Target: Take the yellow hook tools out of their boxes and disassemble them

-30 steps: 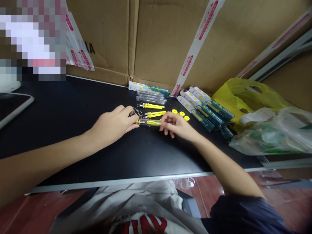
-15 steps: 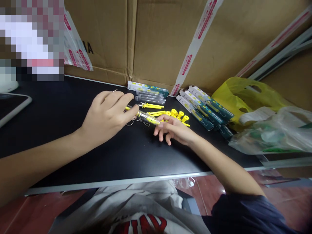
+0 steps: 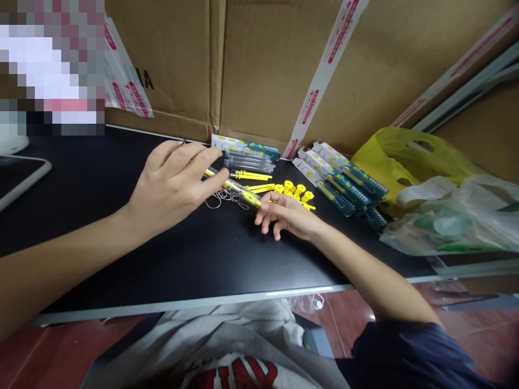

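Note:
Between my two hands slants a spring scale (image 3: 243, 193), a clear tube with yellow parts inside. My left hand (image 3: 174, 181) is closed around its upper left end, and a bit of metal (image 3: 177, 147) shows between the fingers. Thumb and forefinger of my right hand (image 3: 290, 215) pinch the lower right end, the other fingers loosely curled. Behind the scale lie thin yellow rods (image 3: 259, 188), several yellow caps (image 3: 299, 190) and clear tubes (image 3: 249, 162). Wire hooks (image 3: 219, 200) lie partly under it on the table.
The black table (image 3: 194, 265) carries printed boxes (image 3: 332, 175) at right and another box (image 3: 219, 141) behind the tubes. Yellow (image 3: 377, 154) and clear plastic bags (image 3: 450, 221) are at far right. A large cardboard box (image 3: 259, 70) rises behind. A white-edged device (image 3: 20, 178) lies left.
My left hand has shifted slightly left and turned a little, with the spring scale tilting more steeply. My right hand stays nearly in place at its lower end.

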`<state>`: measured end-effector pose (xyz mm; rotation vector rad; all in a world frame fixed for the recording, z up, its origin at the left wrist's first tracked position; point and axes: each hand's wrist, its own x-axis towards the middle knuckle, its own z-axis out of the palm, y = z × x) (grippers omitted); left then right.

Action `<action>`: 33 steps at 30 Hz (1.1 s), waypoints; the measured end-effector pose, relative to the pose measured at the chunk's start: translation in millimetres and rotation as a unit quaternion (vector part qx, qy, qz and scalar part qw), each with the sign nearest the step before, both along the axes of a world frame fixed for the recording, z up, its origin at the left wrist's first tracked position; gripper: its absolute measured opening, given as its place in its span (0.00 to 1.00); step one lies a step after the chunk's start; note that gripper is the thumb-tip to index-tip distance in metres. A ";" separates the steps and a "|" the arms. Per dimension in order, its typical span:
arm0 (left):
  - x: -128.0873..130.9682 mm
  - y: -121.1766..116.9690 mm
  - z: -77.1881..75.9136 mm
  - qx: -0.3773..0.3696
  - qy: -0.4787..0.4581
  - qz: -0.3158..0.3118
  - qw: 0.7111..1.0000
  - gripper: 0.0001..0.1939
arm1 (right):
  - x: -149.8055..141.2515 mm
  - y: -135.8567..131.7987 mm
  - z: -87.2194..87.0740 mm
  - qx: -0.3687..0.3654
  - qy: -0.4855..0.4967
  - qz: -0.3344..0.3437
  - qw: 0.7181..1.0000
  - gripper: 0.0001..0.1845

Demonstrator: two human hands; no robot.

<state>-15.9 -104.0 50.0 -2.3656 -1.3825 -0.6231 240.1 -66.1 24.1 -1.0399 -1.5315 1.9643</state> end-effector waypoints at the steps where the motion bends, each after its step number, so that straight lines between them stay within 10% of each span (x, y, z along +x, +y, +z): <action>1: -0.7 1.4 -0.3 0.007 -0.002 -0.003 1.000 0.16 | 0.3 0.5 0.2 0.005 0.000 -0.006 1.000 0.13; 17: -2.7 12.0 -7.9 0.049 0.064 0.001 0.997 0.12 | 14.4 7.7 17.3 0.233 -0.070 -0.116 0.963 0.14; 19: -2.2 13.9 -12.4 0.047 0.062 -0.010 0.997 0.12 | 21.2 10.2 23.6 0.358 -0.160 -0.116 0.913 0.11; 22: -0.3 15.8 -20.4 0.039 0.067 -0.037 0.996 0.13 | 33.3 14.1 34.0 0.546 -0.335 -0.105 0.761 0.06; 26: 3.3 15.9 -28.9 0.029 0.072 -0.074 0.994 0.14 | 47.7 17.0 43.5 0.610 -0.498 -0.042 0.614 0.06; 33: 6.9 14.9 -33.4 0.037 0.071 -0.105 0.991 0.15 | 60.1 12.6 49.4 0.545 -0.616 0.055 0.566 0.07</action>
